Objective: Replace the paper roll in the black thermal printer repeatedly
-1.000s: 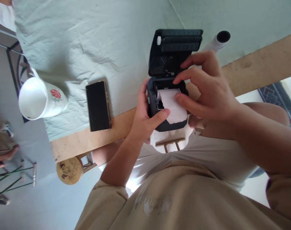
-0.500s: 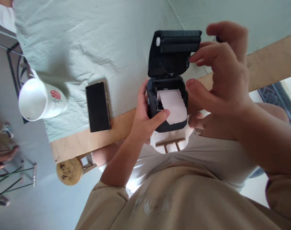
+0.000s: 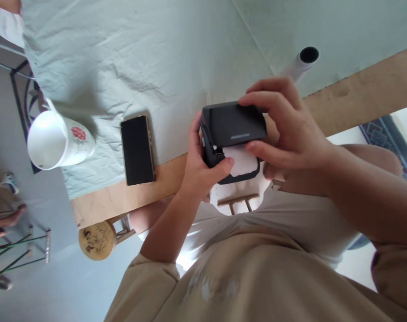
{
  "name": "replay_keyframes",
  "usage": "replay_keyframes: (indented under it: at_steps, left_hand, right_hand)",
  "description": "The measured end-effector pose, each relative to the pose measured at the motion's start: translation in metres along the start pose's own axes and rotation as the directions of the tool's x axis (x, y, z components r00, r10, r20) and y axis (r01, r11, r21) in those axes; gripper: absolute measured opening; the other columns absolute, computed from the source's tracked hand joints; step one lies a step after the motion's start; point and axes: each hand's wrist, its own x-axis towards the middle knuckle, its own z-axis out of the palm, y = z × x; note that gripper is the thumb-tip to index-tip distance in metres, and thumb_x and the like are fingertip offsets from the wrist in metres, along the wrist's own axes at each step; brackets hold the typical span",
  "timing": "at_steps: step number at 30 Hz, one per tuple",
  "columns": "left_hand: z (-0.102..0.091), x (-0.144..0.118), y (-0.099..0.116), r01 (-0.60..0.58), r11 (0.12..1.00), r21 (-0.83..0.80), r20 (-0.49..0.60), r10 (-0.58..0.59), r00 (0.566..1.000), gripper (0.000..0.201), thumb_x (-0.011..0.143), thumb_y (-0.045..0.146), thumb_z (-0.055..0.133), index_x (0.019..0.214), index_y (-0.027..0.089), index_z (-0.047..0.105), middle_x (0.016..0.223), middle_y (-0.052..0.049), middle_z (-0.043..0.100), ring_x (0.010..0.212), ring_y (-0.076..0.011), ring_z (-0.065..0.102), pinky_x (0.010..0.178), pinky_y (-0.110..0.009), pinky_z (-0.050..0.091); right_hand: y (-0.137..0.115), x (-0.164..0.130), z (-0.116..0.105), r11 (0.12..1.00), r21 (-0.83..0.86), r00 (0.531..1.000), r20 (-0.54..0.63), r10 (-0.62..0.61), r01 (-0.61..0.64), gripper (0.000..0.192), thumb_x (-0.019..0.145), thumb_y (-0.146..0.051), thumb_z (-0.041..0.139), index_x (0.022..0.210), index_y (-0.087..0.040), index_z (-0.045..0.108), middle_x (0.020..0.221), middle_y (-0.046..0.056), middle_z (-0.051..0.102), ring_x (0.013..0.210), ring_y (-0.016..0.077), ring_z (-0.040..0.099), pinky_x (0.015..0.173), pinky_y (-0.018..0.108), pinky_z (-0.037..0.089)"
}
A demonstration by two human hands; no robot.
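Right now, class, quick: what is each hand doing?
Left hand: closed, gripping the side of the small black printer.
Right hand: closed on the printer lid, fingers on top, thumb by the paper.

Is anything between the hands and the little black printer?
No, nothing visible. The left hand grips the printer from its side, and the right hand presses on its closed lid. White paper sticks out the front.

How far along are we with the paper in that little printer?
Done: the lid is down on the printer, with the paper strip sticking out below it. In hand: left hand grips the body; right hand presses the lid. Left: full latching isn't visible.
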Motion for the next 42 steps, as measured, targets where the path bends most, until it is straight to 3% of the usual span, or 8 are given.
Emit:
replay_keyframes:
  at_steps: [3, 10, 17, 27, 31, 36, 42]
  left_hand:
    - [-0.001, -0.001, 0.000, -0.030, 0.998, -0.061, 0.006, 0.031, 1.000, 0.092, 0.072, 0.036, 0.076, 0.148, 0.039, 0.025, 0.144, -0.004, 0.045, 0.131, -0.0286, 0.050, 0.111, -0.044, 0.046]
    - [0.000, -0.003, 0.004, -0.062, 0.994, -0.092, 0.044, 0.066, 0.997, 0.092, 0.072, 0.030, 0.076, 0.149, 0.038, 0.025, 0.149, -0.004, 0.041, 0.135, -0.0285, 0.049, 0.106, -0.040, 0.051]
    - [0.003, -0.002, 0.007, -0.065, 0.993, -0.095, 0.025, 0.067, 0.997, 0.085, 0.074, 0.023, 0.075, 0.144, 0.043, 0.032, 0.142, 0.002, 0.046, 0.127, -0.0209, 0.053, 0.101, -0.030, 0.052]
    - [0.001, 0.000, 0.012, 0.031, 0.997, -0.071, -0.006, -0.031, 0.999, 0.089, 0.076, 0.029, 0.074, 0.149, 0.038, 0.025, 0.152, -0.001, 0.041, 0.142, -0.0271, 0.044, 0.121, -0.041, 0.039]
    - [0.003, 0.003, 0.012, 0.040, 0.992, -0.123, -0.018, -0.043, 0.999, 0.087, 0.073, 0.030, 0.077, 0.145, 0.038, 0.030, 0.149, 0.000, 0.046, 0.139, -0.0273, 0.047, 0.118, -0.040, 0.044]
    - [0.003, 0.004, 0.007, 0.037, 0.983, -0.179, -0.031, -0.043, 0.999, 0.069, 0.081, 0.036, 0.070, 0.141, 0.044, 0.038, 0.147, 0.005, 0.048, 0.137, -0.0247, 0.048, 0.116, -0.038, 0.045]
    - [0.010, 0.002, 0.013, 0.042, 0.969, -0.245, -0.103, -0.069, 0.992, 0.060, 0.086, 0.038, 0.066, 0.141, 0.034, 0.041, 0.143, -0.001, 0.052, 0.133, -0.0208, 0.052, 0.113, -0.034, 0.046]
  right_hand:
    - [-0.004, 0.001, 0.000, 1.000, 0.009, 0.997, 0.076, -0.009, 0.009, 0.060, 0.088, -0.052, 0.054, 0.139, -0.031, 0.032, 0.137, 0.008, 0.040, 0.134, 0.0225, 0.043, 0.114, 0.044, 0.048]
    - [-0.005, -0.001, 0.008, 0.982, 0.188, 0.995, 0.101, 0.010, -0.029, 0.051, 0.094, -0.051, 0.043, 0.137, -0.026, 0.031, 0.139, 0.008, 0.038, 0.135, 0.0186, 0.042, 0.113, 0.043, 0.047]
    - [-0.002, -0.002, 0.016, 0.948, 0.305, 0.992, 0.112, 0.053, -0.086, 0.048, 0.092, -0.046, 0.048, 0.133, -0.028, 0.031, 0.139, 0.007, 0.038, 0.135, 0.0162, 0.042, 0.117, 0.041, 0.045]
    - [-0.010, 0.001, 0.017, 0.943, 0.285, 0.984, 0.101, 0.146, -0.169, 0.047, 0.089, -0.039, 0.052, 0.130, -0.028, 0.035, 0.141, 0.006, 0.040, 0.132, 0.0189, 0.044, 0.112, 0.043, 0.048]
    - [-0.015, 0.002, 0.015, 0.934, 0.277, 0.974, 0.104, 0.203, -0.225, 0.044, 0.087, -0.033, 0.052, 0.128, -0.028, 0.037, 0.139, 0.003, 0.044, 0.128, 0.0177, 0.047, 0.109, 0.042, 0.050]
    - [-0.008, 0.002, 0.017, 0.940, 0.317, 0.992, 0.054, 0.116, -0.127, 0.045, 0.087, -0.028, 0.055, 0.129, -0.021, 0.040, 0.135, 0.004, 0.045, 0.130, 0.0146, 0.045, 0.114, 0.037, 0.046]
    - [-0.001, -0.001, 0.016, 0.933, 0.345, 0.994, 0.077, 0.082, -0.104, 0.047, 0.090, -0.036, 0.055, 0.131, -0.021, 0.039, 0.136, 0.005, 0.044, 0.131, 0.0161, 0.043, 0.114, 0.038, 0.045]
